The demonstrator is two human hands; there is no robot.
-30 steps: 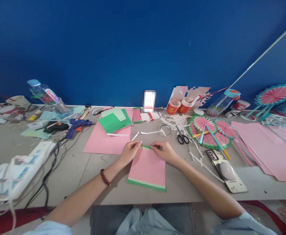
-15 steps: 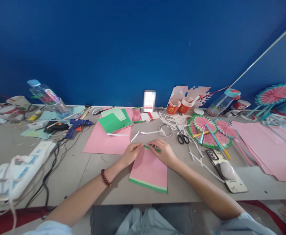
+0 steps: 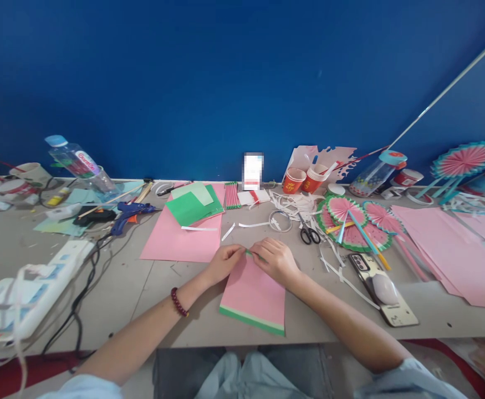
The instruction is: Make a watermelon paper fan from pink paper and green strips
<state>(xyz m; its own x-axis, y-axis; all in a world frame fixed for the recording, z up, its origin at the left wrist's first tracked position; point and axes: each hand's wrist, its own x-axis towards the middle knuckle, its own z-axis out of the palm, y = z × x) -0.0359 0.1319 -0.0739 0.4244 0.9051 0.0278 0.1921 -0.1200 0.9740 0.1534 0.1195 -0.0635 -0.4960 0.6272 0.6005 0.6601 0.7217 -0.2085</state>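
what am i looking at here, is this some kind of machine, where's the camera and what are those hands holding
No machine here: these are a person's two bare hands, seen by a camera worn on the head, looking forward and down. The left hand and right hand pinch the far edge of a pink sheet with green borders, which lies on the grey table. To the left are a power strip and a blue glue gun; to the right, black-handled scissors, round paper fans and a phone. Red paper cups stand at the back. The fingers hide part of the far edge.
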